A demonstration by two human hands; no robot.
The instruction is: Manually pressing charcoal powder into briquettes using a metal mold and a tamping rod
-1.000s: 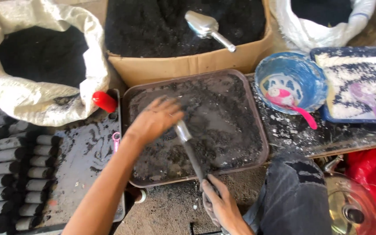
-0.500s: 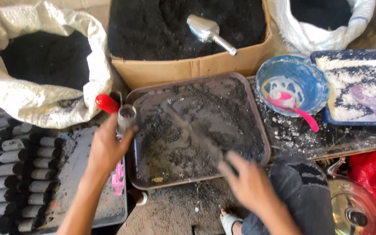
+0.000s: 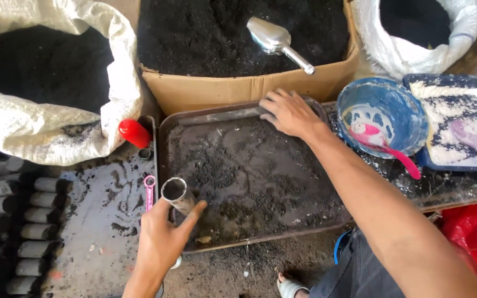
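My left hand (image 3: 161,243) grips a short metal tube (image 3: 178,196), held tilted with its open end up, at the front left edge of a brown metal tray (image 3: 164,165) covered with black powder. My right hand (image 3: 289,113) rests flat, fingers spread, on the tray's far rim next to a cardboard box (image 3: 238,88) full of black powder. A metal scoop (image 3: 277,41) lies in that box. The hand holds nothing.
A white sack of black powder (image 3: 45,77) is at far left, another sack (image 3: 420,27) at far right. A blue bowl (image 3: 385,113) with a pink spoon, a red cap (image 3: 134,133), several dark cylinders (image 3: 23,221), a grey tray (image 3: 106,221).
My right hand let go of the rod it held and moved up to the tray's far rim. My left hand moved down to the tray's front left with the metal tube.
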